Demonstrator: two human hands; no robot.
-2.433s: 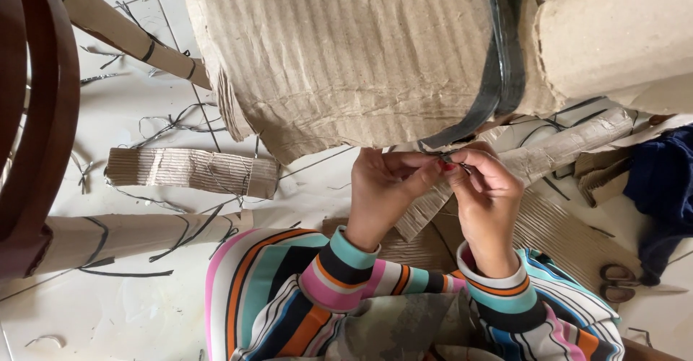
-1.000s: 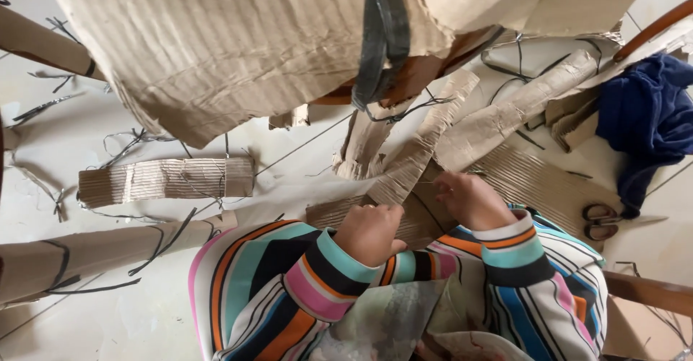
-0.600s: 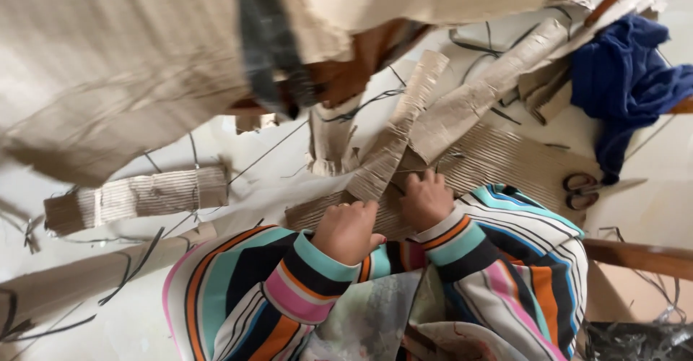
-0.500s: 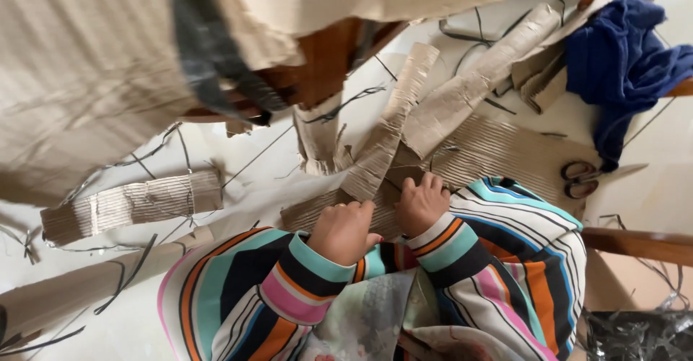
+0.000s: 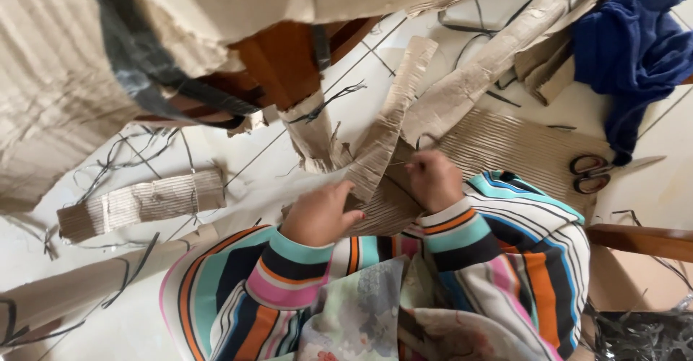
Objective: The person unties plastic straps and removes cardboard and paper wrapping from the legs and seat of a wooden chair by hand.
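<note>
Reaching both hands [image 5: 375, 198] onto corrugated cardboard strips [image 5: 393, 126] beside scissors [image 5: 595, 173]

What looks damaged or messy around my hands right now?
Torn corrugated cardboard strips lie strewn on the floor near your left hand and right hand, their edges ragged. Loose dark wire offcuts are scattered across the tiles, and scissors lie on the corrugated sheet.
</note>
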